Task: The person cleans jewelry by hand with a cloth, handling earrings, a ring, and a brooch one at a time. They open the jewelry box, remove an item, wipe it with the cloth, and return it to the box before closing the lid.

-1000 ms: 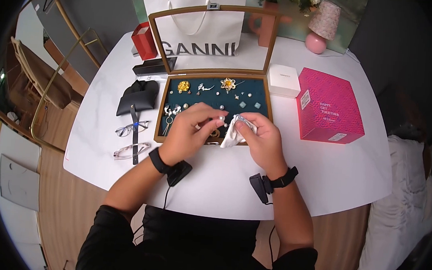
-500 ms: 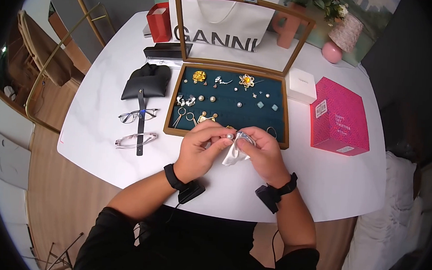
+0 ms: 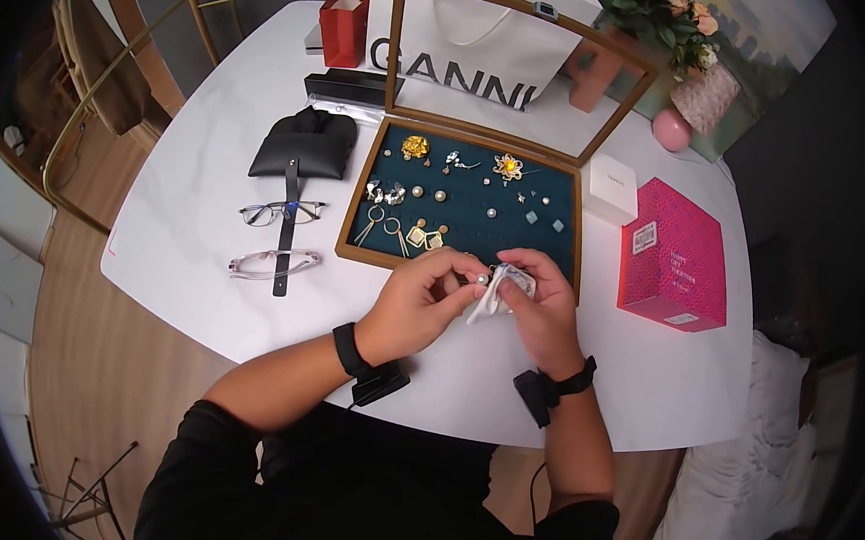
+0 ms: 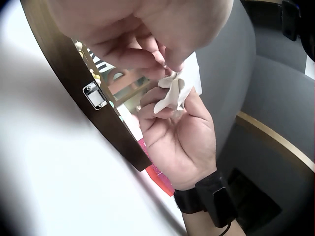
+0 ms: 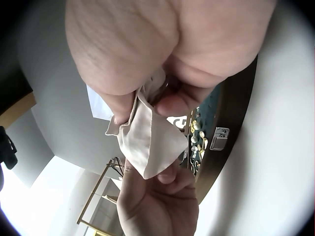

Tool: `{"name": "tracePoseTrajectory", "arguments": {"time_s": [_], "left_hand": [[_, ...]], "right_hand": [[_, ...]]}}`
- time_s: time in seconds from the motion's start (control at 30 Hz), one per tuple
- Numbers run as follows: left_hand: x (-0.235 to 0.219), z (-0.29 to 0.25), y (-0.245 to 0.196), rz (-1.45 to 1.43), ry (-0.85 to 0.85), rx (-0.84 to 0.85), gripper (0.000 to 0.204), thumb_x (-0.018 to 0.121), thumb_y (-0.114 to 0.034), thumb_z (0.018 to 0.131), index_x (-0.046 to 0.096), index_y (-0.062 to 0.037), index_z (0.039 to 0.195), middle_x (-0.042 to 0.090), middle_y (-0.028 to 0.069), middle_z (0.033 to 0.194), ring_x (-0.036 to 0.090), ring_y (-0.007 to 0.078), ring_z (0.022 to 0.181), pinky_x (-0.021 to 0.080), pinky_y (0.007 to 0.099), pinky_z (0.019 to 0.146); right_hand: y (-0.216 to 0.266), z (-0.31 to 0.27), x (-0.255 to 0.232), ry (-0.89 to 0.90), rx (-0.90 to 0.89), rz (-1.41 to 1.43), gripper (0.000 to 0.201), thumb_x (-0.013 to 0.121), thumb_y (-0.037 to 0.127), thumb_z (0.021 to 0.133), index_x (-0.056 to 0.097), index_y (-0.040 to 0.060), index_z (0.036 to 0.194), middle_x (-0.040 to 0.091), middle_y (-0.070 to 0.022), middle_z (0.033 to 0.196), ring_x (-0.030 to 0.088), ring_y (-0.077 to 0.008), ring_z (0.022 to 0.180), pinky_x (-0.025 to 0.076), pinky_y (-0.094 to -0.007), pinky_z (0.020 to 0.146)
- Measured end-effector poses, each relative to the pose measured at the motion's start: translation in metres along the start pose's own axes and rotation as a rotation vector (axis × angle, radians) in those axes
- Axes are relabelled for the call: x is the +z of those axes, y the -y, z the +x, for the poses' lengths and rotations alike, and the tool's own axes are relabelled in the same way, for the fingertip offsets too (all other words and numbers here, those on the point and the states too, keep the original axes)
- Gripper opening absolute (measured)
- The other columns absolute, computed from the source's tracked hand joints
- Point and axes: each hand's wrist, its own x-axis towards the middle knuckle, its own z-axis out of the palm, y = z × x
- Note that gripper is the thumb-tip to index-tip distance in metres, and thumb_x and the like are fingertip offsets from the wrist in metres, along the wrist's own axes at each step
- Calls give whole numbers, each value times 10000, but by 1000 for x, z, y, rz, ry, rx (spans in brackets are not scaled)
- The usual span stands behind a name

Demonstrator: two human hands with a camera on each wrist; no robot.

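Both hands pinch, left a pearly bead, right a white cloth beside it.

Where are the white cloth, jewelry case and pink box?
White cloth (image 5: 150, 140): right wrist view, on its hanging fold.
Jewelry case (image 3: 466, 225): head view, on the bare green lining.
Pink box (image 3: 683, 249): head view, on its patterned top.

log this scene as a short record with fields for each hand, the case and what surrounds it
left hand: pinches a pearl-like piece
right hand: holds a white cloth
jewellery case: lid raised, jewellery on dark green lining
left of case: black pouch, two pairs of glasses
right of case: white box, pink box
behind case: white paper bag
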Motion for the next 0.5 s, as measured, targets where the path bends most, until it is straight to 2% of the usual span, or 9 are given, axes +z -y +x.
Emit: {"name": "tracePoseTrajectory", "arguments": {"time_s": [0.07,0.27,0.5], "left_hand": [[-1,1,-4,246,9,108,313,760,26,1012,677,8,1313,722,38,1015,610,61,736,503,224,688],[5,-2,-10,256,-40,109,440,769,47,980,646,-23,1397,727,15,966,601,65,722,494,231,665],[6,-2,-13,329,35,148,458,768,43,986,632,-20,1418,735,26,997,611,74,732,509,241,678]], "right_hand": [[-5,1,-2,52,-6,-68,349,735,9,1044,634,16,1378,667,-39,1217,658,-97,1129,541,-252,975],[-7,2,0,50,-8,-90,358,770,39,1030,607,21,1349,644,-40,1222,657,-97,1136,556,-256,971],[-7,4,-8,27,-29,-120,353,779,49,1027,611,11,1335,659,-55,1232,666,-96,1137,565,-256,957]]}}
